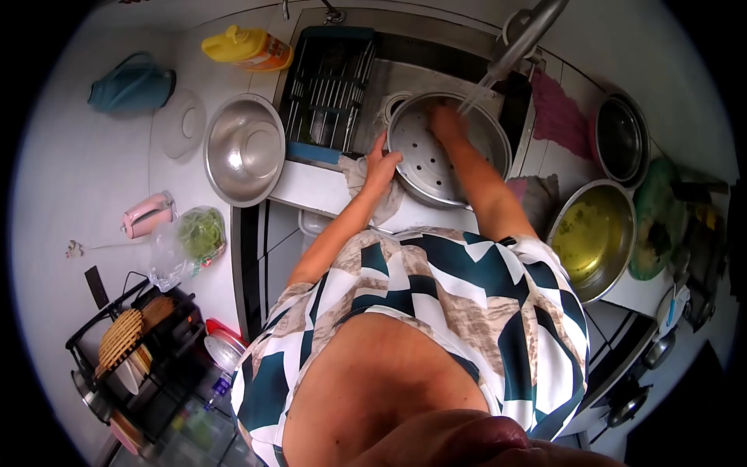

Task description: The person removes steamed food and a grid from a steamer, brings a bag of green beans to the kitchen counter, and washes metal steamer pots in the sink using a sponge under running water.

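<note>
A round metal steamer pan [428, 175] with holes in its bottom is tilted over the sink, under water running from the faucet [525, 43]. My left hand [382, 163] grips its left rim, thumb and fingers closed on the edge. Inside the pan, near the far wall, is my right hand [447, 123]; its fingers are smeared and partly hidden by the stream, so what they hold cannot be made out. A grey cloth [385, 204] hangs at the counter edge below my left hand.
Left of the sink are a dish rack [327, 93], a steel bowl [244, 150], a yellow bottle [247, 49] and a bag of greens [201, 236]. To the right are a pink cloth [559, 117], a basin of yellowish liquid [593, 240] and a dark pan [620, 140].
</note>
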A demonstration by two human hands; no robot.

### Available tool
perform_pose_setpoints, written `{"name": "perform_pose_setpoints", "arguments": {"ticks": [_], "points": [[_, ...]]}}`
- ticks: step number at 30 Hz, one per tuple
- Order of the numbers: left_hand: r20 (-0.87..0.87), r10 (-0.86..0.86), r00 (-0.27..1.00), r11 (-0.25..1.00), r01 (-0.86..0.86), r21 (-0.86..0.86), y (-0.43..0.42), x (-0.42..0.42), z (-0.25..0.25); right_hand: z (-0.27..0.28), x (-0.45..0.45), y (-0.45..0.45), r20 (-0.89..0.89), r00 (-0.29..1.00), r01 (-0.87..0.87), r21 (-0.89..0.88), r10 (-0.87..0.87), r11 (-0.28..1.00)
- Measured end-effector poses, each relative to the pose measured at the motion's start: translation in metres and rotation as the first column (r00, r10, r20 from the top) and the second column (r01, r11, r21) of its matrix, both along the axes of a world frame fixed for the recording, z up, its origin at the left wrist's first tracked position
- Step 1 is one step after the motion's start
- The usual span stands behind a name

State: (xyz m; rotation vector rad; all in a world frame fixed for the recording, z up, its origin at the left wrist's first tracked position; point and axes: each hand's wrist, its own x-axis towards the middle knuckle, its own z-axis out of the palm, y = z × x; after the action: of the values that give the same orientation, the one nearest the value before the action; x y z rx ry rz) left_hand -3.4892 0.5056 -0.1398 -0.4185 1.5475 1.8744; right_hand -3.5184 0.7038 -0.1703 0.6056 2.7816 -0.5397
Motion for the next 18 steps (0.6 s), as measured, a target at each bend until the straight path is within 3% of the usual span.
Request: {"name": "perform_pose_setpoints", "arguments": {"ticks": [2, 5, 8, 11, 14, 17, 18], "points": [[-0.049, 0.017, 0.999, 1.000, -0.017, 0.008, -0.002, 0.004, -0.005, 0.010, 0.014, -0.008, 0.067, 0.998, -0.004, 0.049, 0.000, 0.999], [-0.054, -0.019, 0.998, 0.999, 0.021, 0.039, -0.008, 0.004, 0.000, -0.013, 0.021, -0.017, -0.208, 0.975, 0.084, 0.020, -0.078, 0.996], [-0.089, -0.064, 0.994, 0.997, 0.067, 0.037, -0.006, -0.004, 0.004, -0.002, 0.004, -0.025, -0.165, 0.963, 0.211, -0.025, -0.212, 0.977], [-0.086, -0.072, 0.994, 0.997, 0.074, 0.024, -0.005, 0.003, -0.009, 0.009, 0.000, -0.023, -0.009, 0.954, 0.297, -0.093, -0.299, 0.950], [-0.056, -0.060, 0.997, 0.995, 0.064, 0.082, -0.005, 0.002, -0.003, -0.020, 0.006, -0.026, -0.138, 0.989, 0.051, 0.012, -0.049, 0.999], [-0.041, -0.025, 0.999, 0.992, 0.029, 0.120, -0.007, 0.002, -0.002, -0.020, 0.004, -0.047, -0.308, 0.930, -0.202, 0.029, 0.201, 0.979], [-0.055, -0.003, 0.999, 0.992, 0.010, 0.125, -0.007, 0.001, -0.003, -0.015, 0.004, -0.045, -0.279, 0.924, -0.264, 0.026, 0.261, 0.964]]}}
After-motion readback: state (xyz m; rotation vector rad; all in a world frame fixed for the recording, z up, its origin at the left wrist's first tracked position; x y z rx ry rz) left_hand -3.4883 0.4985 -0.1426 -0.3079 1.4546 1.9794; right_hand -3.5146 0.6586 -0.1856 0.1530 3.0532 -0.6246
